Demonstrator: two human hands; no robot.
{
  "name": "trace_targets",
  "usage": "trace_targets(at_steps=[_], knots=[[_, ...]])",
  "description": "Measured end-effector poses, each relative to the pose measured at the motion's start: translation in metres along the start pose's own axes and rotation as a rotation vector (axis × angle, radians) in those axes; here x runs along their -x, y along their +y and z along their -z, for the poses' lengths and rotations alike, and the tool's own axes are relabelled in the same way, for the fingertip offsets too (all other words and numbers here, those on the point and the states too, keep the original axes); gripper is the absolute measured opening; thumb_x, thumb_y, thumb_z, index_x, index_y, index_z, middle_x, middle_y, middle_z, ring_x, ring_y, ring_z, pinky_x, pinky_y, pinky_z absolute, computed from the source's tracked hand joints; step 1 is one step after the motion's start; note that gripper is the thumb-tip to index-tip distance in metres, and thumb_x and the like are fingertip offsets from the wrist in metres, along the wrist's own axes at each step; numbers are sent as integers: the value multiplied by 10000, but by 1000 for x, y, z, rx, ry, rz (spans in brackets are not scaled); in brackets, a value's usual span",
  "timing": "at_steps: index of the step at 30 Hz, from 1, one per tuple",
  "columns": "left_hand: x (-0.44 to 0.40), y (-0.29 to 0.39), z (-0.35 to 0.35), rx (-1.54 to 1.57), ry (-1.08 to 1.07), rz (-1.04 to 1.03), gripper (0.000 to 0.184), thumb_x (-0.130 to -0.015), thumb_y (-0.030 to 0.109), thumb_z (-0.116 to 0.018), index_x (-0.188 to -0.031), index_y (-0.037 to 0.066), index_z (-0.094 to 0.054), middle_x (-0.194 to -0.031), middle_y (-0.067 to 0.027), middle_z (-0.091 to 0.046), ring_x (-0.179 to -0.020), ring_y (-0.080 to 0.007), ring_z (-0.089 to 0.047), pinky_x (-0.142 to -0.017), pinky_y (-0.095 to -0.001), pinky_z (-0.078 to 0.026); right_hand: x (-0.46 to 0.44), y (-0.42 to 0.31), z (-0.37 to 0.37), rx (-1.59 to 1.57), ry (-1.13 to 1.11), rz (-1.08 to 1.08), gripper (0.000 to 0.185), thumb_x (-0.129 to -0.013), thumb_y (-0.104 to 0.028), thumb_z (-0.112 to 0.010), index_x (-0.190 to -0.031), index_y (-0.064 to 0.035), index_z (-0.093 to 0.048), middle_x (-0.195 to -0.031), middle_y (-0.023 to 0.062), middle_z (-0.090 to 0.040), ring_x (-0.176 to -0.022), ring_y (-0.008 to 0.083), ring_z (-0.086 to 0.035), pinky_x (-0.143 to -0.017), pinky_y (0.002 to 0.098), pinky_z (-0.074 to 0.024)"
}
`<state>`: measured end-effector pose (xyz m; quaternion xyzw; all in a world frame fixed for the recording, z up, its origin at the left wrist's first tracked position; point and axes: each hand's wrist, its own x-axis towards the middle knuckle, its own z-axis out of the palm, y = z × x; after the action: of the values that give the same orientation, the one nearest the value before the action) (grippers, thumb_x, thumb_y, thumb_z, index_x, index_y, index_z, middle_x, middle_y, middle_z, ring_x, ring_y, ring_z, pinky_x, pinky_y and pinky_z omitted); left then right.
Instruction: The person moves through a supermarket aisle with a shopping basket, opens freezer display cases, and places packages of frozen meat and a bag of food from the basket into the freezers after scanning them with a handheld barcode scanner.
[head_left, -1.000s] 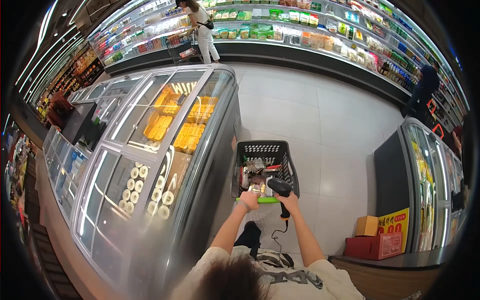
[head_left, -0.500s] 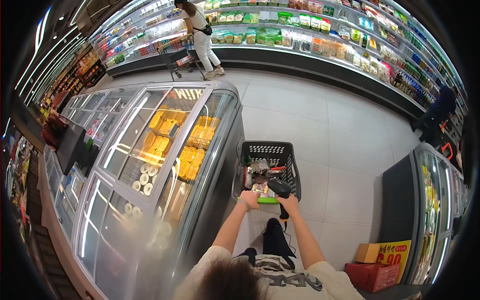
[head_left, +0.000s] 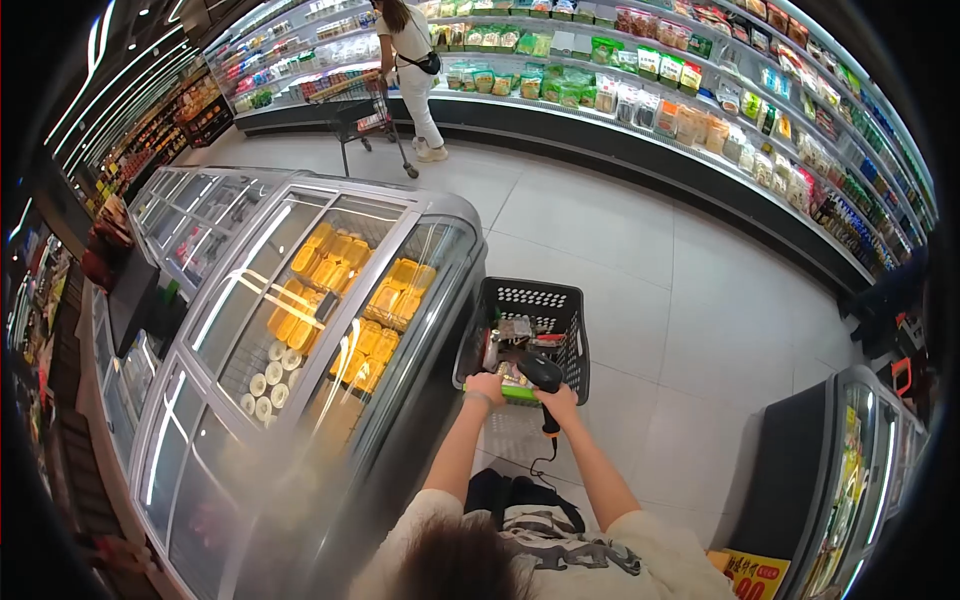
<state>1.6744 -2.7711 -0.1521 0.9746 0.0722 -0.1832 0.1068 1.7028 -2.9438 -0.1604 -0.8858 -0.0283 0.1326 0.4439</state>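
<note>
A black shopping cart (head_left: 574,335) with holed basket walls stands in front of me, several packaged goods (head_left: 515,328) lying in it. My left hand (head_left: 484,388) is closed round the left end of its green handle bar (head_left: 516,392). My right hand (head_left: 562,401), at the bar's right end, is closed on a black handheld barcode scanner (head_left: 541,371). The scanner's head sticks up above the hand, and its grip and dark cord (head_left: 543,466) hang below. Whether the right fingers also wrap the bar is hidden.
Close on the left runs a glass-topped chest freezer (head_left: 455,240) with yellow packs (head_left: 330,258) inside. Another freezer cabinet (head_left: 790,450) stands at right. Ahead, a person (head_left: 412,70) stands with a cart (head_left: 362,110) by a long refrigerated shelf (head_left: 600,120). Pale floor tiles (head_left: 610,240) lie between.
I have moved forward with the cart and the view has turned a little. The person ahead appears nearer, and the red box at lower right has left view. Both hands keep their hold.
</note>
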Motion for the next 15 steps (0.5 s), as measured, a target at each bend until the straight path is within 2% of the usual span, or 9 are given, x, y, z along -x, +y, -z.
trace_targets(at_steps=[4, 7, 10, 13, 15], knots=[[-40, -5, 10, 11, -45, 28, 305, -604, 238, -630, -889, 134, -595, -879, -71, -603, -867, -216, -571, -720, -366, -455, -36, -13, 8, -49, -61, -13, 313, -536, -327, -625, -778, -131, -654, -732, 51, -625, -724, 193, -582, -718, 279, -402], [-61, -8, 28, 7, -37, 13, 272, -612, 228, -622, -862, 121, -609, -882, -89, -604, -867, -226, -572, -721, -357, -460, -64, -18, 6, -53, -71, -64, 349, -526, -356, -625, -780, -118, -645, -739, 58, -622, -773, 222, -572, -788, 317, -358], [-93, -9, 48, 2, -32, 1, 238, -622, 219, -612, -832, 105, -618, -879, -102, -605, -866, -230, -573, -724, -357, -460, -95, -23, 0, 12, -14, 3, 413, -543, -401, -600, -799, -77, -608, -774, 102, -598, -873, 319, -519, -930, 519, -102], [-127, -19, 57, 11, -15, -28, 229, -628, 211, -605, -822, 89, -620, -872, -104, -607, -864, -233, -574, -725, -357, -458, -116, -51, 11, -34, -13, -47, 446, -503, -416, -624, -796, -79, -623, -745, 95, -609, -857, 275, -538, -903, 413, -188], [-152, -22, 65, 15, -8, -50, 232, -627, 207, -604, -822, 82, -619, -866, -104, -608, -860, -236, -576, -725, -356, -456, -140, -50, 6, -1, 5, -49, 438, -505, -403, -629, -793, -73, -623, -742, 100, -610, -828, 268, -549, -877, 390, -246]])
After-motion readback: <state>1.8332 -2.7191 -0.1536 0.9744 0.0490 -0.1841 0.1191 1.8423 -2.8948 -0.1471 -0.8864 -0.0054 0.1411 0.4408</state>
